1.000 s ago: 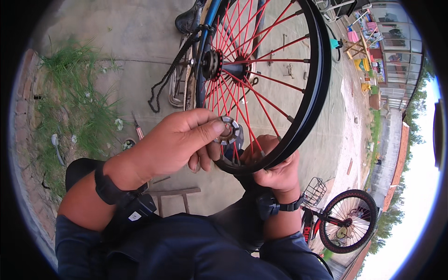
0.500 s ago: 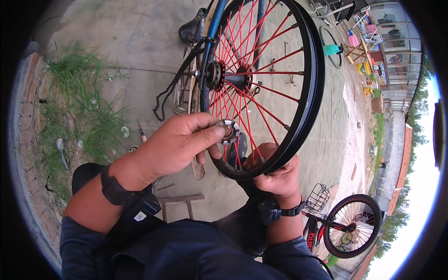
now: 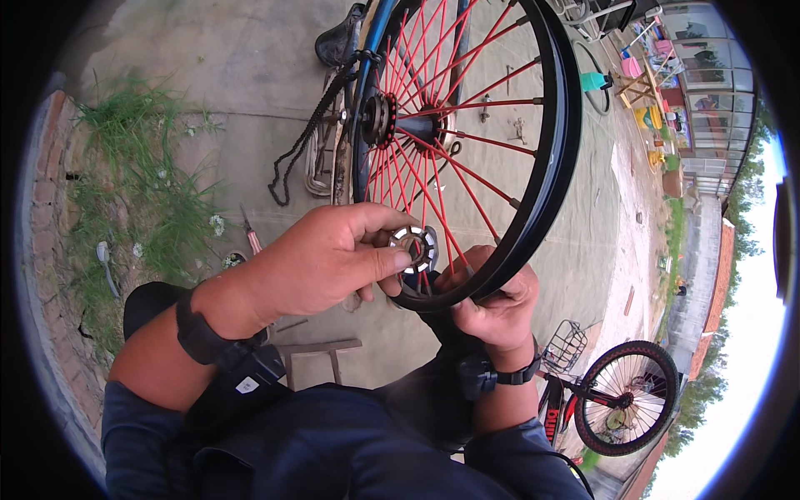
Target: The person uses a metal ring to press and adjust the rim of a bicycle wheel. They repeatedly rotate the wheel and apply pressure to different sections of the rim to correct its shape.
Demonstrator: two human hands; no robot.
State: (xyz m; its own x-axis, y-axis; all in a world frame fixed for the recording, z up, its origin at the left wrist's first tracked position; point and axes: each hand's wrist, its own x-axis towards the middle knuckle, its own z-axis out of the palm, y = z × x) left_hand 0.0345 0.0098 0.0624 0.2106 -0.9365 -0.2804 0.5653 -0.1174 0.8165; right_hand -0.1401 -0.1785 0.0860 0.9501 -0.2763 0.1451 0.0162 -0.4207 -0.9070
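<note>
My left hand [image 3: 329,262] pinches a round, notched metal tool [image 3: 421,246] between thumb and fingers at the lower spokes of a bicycle wheel. The wheel has red spokes [image 3: 475,179], a black rim [image 3: 560,150] with no tyre visible, and a hub with a cog [image 3: 377,121] on its left side. My right hand [image 3: 496,304] grips the lower right of the rim, some fingers hidden behind it. A blue frame tube [image 3: 375,29] runs beside the wheel, and a black chain [image 3: 300,150] hangs from it.
Concrete ground with a red-handled tool [image 3: 251,237], small tools [image 3: 517,129] and a wooden frame [image 3: 321,346]. Grass [image 3: 125,150] and a brick edge [image 3: 50,192] border the left. Another bicycle [image 3: 625,400], a teal container [image 3: 593,81] and a building [image 3: 704,92] stand at the right.
My left hand has shifted slightly down and to the right along the spokes, and the round tool now shows its face more fully. My right hand still grips the rim.
</note>
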